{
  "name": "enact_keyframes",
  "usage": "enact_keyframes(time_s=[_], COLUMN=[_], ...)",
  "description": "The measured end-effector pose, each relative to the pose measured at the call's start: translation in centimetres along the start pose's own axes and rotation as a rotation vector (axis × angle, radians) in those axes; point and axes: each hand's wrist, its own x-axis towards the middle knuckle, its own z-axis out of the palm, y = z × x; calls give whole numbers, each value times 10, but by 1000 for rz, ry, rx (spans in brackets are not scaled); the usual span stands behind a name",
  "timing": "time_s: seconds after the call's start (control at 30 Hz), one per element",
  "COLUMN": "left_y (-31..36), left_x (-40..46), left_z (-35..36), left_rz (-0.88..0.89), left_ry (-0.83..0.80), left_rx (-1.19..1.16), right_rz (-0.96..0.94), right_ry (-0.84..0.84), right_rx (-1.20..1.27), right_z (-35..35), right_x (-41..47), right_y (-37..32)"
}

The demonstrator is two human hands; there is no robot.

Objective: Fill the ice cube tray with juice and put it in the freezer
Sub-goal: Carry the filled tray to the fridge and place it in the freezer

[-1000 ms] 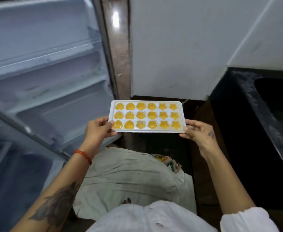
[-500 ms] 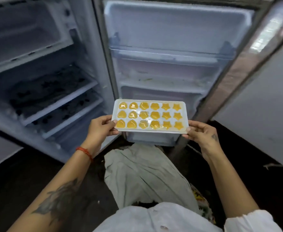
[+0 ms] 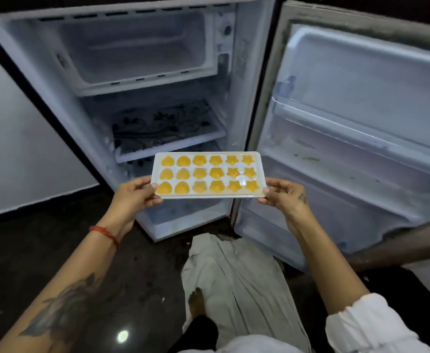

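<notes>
1. Nearest, the left hand (image 3: 135, 193) and right hand (image 3: 284, 193) hold the white rectangular plastic ice cube tray (image 3: 207, 193) by its short ends, fingers clamped on the rims.
2. The tray hangs roughly level in the air before the open white refrigerator (image 3: 239, 59), every heart, flower and star cell brimming with orange juice (image 3: 182, 161).
3. Beyond and above, the frosted freezer compartment (image 3: 142, 47) stands open at the refrigerator's top.
4. Risk: lifting the tray that high with cells so full, any tilt or a knock against the compartment's lower lip would probably slop juice out.
</notes>
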Motion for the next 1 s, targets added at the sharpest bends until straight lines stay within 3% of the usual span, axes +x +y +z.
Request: enact_keyframes(time_s=[0.47, 0.7, 1.0], left_y=[66, 104, 137], left_x=[98, 133, 191], left_z=[-77, -77, -65], left_rz=[38, 119, 151], left_ry=[196, 301, 376], left_rx=[-156, -278, -506], right_rz=[-86, -170, -171], right_ry=[-179, -236, -192], right_rx=[32, -4, 55], right_z=[120, 155, 191], right_x=[122, 176, 243], right_y=[-67, -114, -152])
